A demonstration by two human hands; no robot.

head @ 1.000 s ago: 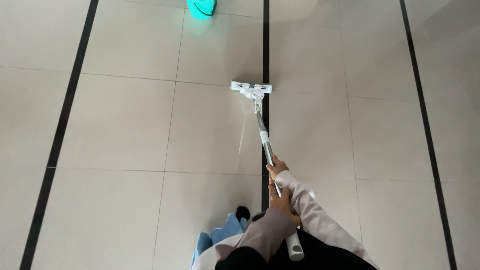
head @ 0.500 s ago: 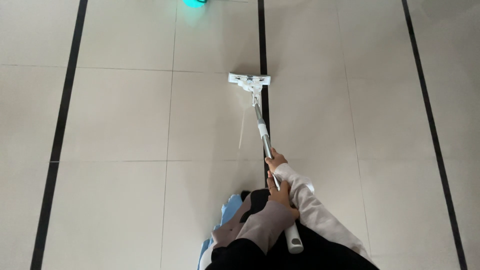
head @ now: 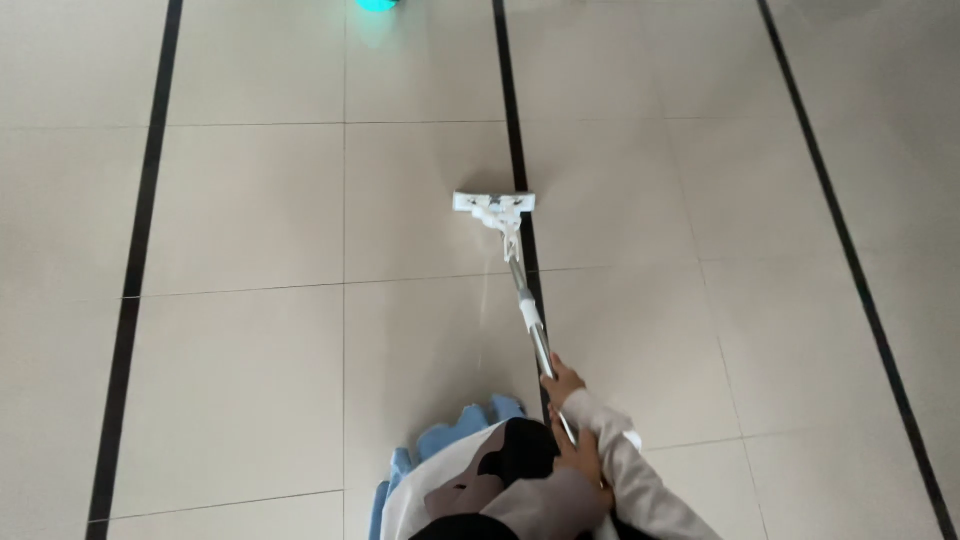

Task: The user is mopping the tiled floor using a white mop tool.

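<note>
A flat mop with a white head rests on the pale tiled floor, right beside a black floor line. Its metal handle slants back toward me. My right hand grips the handle higher up, with a beige sleeve behind it. My left hand holds the handle's lower end close to my body, and its fingers are partly hidden.
A teal object sits on the floor at the top edge, mostly cut off. Black lines run lengthwise across the tiles. My blue and grey clothing fills the bottom centre.
The mop head has slid back toward me, away from the teal object. Both hands sit lower in the view, still on the handle.
</note>
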